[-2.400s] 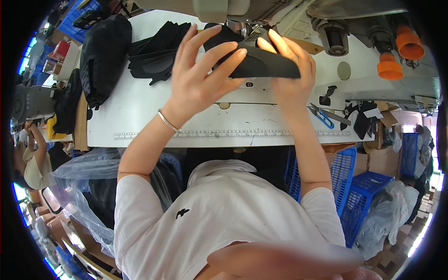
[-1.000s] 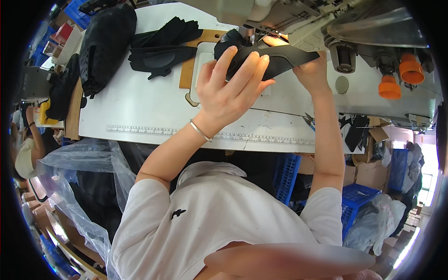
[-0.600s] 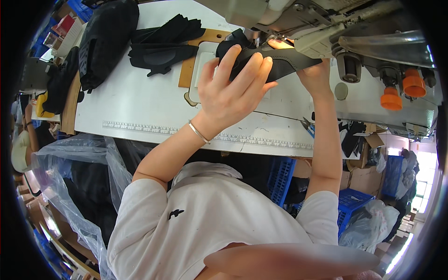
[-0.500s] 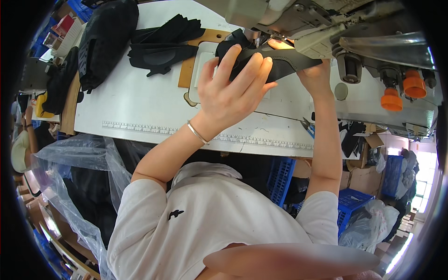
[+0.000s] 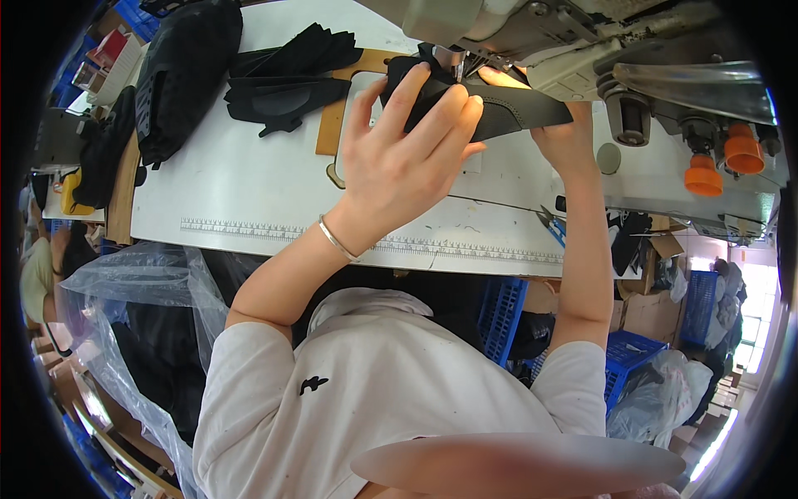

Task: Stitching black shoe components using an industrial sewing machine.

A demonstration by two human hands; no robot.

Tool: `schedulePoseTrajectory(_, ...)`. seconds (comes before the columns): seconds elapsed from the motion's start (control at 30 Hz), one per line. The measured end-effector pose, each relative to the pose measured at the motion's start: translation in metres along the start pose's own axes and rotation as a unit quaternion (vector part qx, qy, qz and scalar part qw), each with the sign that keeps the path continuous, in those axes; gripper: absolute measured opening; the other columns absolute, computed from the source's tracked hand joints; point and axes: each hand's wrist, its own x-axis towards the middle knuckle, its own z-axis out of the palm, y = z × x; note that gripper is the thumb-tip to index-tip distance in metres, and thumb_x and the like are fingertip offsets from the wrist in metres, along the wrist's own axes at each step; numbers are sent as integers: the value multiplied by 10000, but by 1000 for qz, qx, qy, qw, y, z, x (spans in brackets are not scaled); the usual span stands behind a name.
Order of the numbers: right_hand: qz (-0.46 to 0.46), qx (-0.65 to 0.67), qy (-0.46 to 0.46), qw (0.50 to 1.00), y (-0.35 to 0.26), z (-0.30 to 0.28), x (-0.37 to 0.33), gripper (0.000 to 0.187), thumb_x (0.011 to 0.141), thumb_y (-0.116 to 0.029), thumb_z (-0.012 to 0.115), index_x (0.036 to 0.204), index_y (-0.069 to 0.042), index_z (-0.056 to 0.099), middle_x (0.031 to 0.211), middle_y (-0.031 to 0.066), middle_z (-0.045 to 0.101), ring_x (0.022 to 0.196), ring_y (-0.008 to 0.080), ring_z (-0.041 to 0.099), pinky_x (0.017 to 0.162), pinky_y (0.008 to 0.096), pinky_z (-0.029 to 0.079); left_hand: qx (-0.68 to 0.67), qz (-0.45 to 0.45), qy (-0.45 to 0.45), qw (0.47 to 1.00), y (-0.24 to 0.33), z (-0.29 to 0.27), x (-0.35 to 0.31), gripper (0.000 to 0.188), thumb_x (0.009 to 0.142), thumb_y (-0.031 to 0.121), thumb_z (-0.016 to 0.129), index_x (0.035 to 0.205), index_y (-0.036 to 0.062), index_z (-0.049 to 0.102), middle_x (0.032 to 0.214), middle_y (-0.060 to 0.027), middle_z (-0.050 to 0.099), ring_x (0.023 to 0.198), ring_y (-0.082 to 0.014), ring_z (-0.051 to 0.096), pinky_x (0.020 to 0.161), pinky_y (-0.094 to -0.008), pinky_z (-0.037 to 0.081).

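Observation:
A black shoe upper (image 5: 515,115) with a dark grey, stitched panel lies under the needle area of a sewing machine (image 5: 455,60). My left hand (image 5: 403,154) grips its left part, fingers spread and curled over the material. On the far right end, my right hand (image 5: 565,137) holds the upper from behind and below. Most of its fingers are hidden by the piece; some fingertips show lit near the needle. Folds of soft black material bunch up beside my left fingertips.
Cut black pieces (image 5: 287,96) lie stacked left of the machine, by a brown board (image 5: 331,133). A black bag-like bundle (image 5: 187,79) sits further left. Blue-handled snips (image 5: 553,226) rest near a printed ruler (image 5: 465,252) along the table's front edge. Orange knobs (image 5: 703,176) hang at right.
My left hand has slid slightly left and its fingers have shifted on the upper. The upper's left part has turned a little. My right hand keeps its hold with little movement.

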Motion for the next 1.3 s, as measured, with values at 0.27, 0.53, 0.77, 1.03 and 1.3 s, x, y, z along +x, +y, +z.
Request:
schedulePoseTrajectory(0.27,151,61,-87,983,-26,-22,-2,428,700,-11,794,1123,-28,730,972,105,720,915,346,649,845,451,507,23,56,-33,998,4,-6,-2,324,791,129,693,1093,15,724,1139,-89,665,1137,-262,630,999,-404,522)
schedulePoseTrajectory(0.53,136,91,-86,983,-43,-29,12,499,750,-15,788,1235,-117,734,1143,40,735,928,284,652,810,398,534,72,26,-60,995,20,-8,7,325,843,79,692,1159,12,724,1152,-105,669,1128,-281,653,999,-415,562)
schedulePoseTrajectory(0.77,90,12,-73,993,-64,-44,24,563,757,-123,797,1291,-280,716,977,-48,675,748,179,648,594,330,518,58,71,-8,996,11,-1,4,244,767,90,658,972,-17,734,1070,-144,660,1036,-309,659,957,-439,571)
schedulePoseTrajectory(1.03,108,8,-102,989,-83,-58,29,685,657,-112,838,1306,-289,708,1127,-51,649,791,181,651,653,339,528,45,43,12,998,8,4,6,219,746,92,665,944,8,705,1031,-119,648,1040,-310,669,970,-461,581)
schedulePoseTrajectory(1.3,88,-38,-80,992,-94,-62,31,684,572,-215,886,1238,-209,729,1159,-20,596,996,204,587,856,380,469,0,61,-3,998,-3,-2,10,291,725,89,693,1005,6,696,1042,-127,645,1058,-311,668,953,-421,593)
